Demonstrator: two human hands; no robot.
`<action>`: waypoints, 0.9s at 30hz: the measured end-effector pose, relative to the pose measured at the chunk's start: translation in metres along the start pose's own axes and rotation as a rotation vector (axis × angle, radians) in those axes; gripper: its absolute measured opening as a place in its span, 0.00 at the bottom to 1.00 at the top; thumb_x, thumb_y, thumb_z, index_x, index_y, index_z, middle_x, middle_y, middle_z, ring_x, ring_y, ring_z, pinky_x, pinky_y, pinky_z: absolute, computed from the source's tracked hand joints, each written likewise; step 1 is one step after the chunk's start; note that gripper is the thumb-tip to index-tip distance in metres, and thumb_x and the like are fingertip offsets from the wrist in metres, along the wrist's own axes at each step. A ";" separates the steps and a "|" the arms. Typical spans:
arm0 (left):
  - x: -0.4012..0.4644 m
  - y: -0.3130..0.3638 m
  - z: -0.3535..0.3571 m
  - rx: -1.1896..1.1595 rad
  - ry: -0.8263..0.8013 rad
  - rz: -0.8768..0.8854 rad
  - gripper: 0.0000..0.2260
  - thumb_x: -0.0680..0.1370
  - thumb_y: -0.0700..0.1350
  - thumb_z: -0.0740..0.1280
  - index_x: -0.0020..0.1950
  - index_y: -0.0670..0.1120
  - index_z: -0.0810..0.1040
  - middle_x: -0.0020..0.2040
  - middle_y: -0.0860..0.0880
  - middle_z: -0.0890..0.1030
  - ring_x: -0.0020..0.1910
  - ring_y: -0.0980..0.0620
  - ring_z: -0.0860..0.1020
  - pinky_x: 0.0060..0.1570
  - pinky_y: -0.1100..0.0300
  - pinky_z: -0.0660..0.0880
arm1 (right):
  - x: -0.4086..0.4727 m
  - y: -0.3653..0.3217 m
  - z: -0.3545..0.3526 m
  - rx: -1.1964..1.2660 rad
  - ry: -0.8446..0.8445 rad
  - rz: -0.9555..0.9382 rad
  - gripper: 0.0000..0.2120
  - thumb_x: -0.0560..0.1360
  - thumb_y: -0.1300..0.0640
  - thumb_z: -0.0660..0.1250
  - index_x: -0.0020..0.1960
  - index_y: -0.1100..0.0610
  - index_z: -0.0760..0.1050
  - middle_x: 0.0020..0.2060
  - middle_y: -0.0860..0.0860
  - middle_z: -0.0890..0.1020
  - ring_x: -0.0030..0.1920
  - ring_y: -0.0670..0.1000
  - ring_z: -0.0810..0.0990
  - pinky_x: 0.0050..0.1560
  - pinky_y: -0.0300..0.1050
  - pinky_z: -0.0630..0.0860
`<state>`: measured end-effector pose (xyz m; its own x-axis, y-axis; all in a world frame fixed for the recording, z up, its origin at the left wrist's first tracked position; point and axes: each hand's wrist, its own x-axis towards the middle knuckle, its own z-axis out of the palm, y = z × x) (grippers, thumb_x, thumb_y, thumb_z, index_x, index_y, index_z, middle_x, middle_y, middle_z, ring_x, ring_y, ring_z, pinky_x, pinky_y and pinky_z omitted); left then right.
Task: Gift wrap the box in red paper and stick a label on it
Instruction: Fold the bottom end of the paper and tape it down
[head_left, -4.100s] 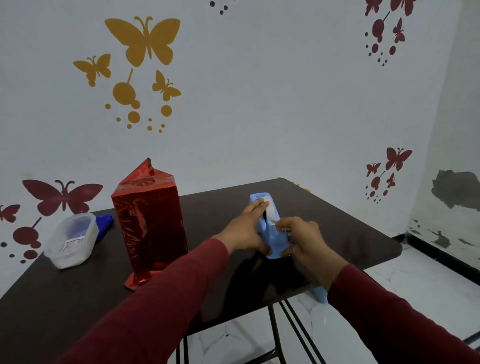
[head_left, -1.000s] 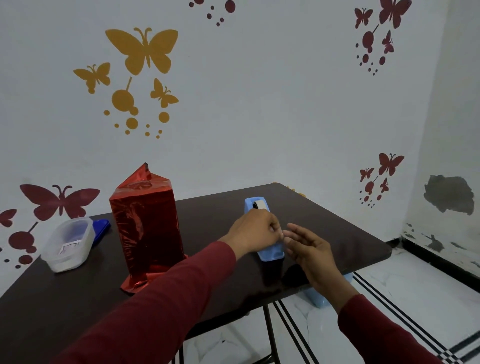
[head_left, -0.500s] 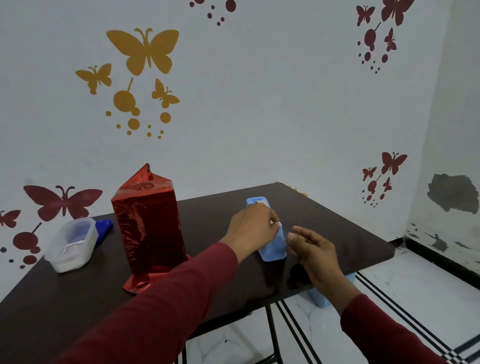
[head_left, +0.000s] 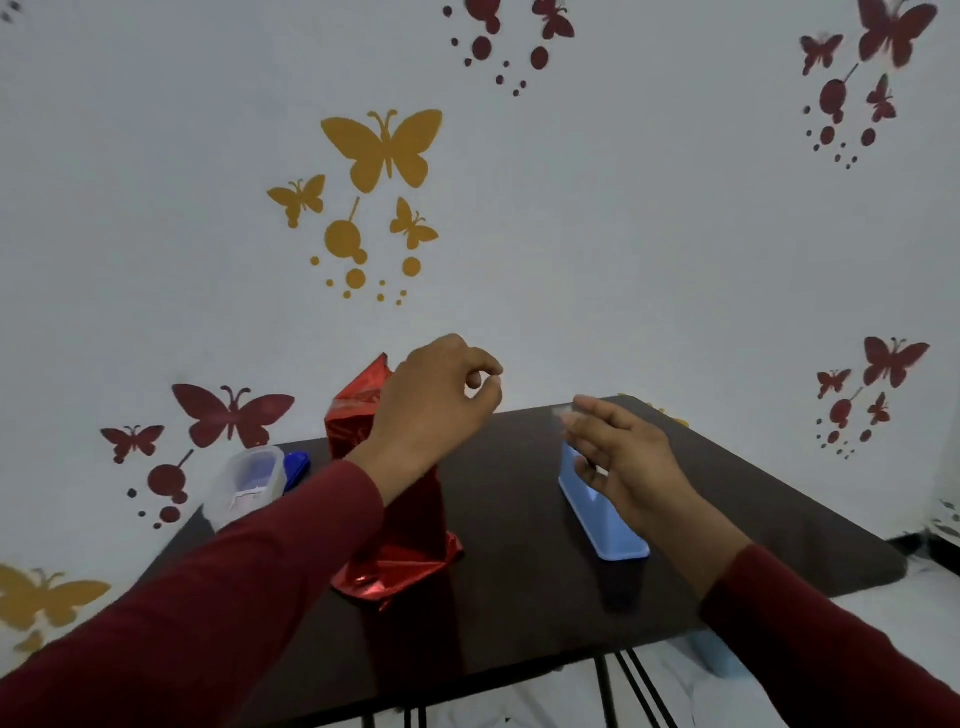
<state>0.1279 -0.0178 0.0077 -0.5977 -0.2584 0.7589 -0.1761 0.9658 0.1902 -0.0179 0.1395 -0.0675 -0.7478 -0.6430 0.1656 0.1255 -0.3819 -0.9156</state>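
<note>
Head view: red-wrapped box (head_left: 395, 525) upright near the table's (head_left: 753, 499) left edge; blue dispenser (head_left: 602, 525) toward the right edge; clear tub (head_left: 249, 483) at the far-left corner. Left hand (head_left: 431, 400) raised before the box, fingers curled, thumb meeting forefinger, contents undiscernible. Right hand (head_left: 623, 457) over the dispenser, fingers loosely extended, a pale blurred scrap at the fingertips.

Crinkled red foil paper (head_left: 395, 551), glossy and metallic, wraps the box on a dark, smooth, faintly reflective bench (head_left: 519, 519); nearby sit a matt pale-blue plastic tape dispenser (head_left: 613, 535) and a translucent plastic container (head_left: 249, 483); matt maroon cloth sleeves (head_left: 234, 597).
</note>
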 end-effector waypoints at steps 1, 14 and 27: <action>0.000 -0.011 -0.011 0.013 0.053 -0.037 0.08 0.78 0.52 0.68 0.54 0.57 0.85 0.45 0.58 0.79 0.44 0.57 0.78 0.44 0.57 0.76 | 0.002 -0.006 0.016 -0.007 -0.048 0.011 0.15 0.77 0.61 0.74 0.62 0.52 0.80 0.53 0.50 0.88 0.54 0.48 0.87 0.54 0.44 0.77; -0.010 -0.105 -0.059 -0.696 -0.072 -0.983 0.04 0.75 0.44 0.73 0.48 0.45 0.81 0.47 0.52 0.80 0.47 0.53 0.76 0.51 0.58 0.67 | 0.059 -0.036 0.164 -0.309 -0.226 0.167 0.12 0.71 0.69 0.75 0.53 0.60 0.82 0.42 0.54 0.87 0.37 0.47 0.87 0.38 0.40 0.71; -0.012 -0.125 -0.017 -0.918 -0.040 -1.044 0.12 0.73 0.44 0.73 0.53 0.39 0.84 0.43 0.42 0.86 0.40 0.46 0.84 0.43 0.55 0.79 | 0.088 -0.022 0.182 -0.613 -0.210 0.192 0.10 0.66 0.68 0.77 0.46 0.62 0.82 0.37 0.55 0.86 0.31 0.45 0.83 0.31 0.38 0.68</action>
<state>0.1699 -0.1352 -0.0146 -0.5339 -0.8455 -0.0016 0.0116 -0.0092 0.9999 0.0321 -0.0293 0.0341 -0.5990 -0.8007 -0.0099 -0.1956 0.1583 -0.9678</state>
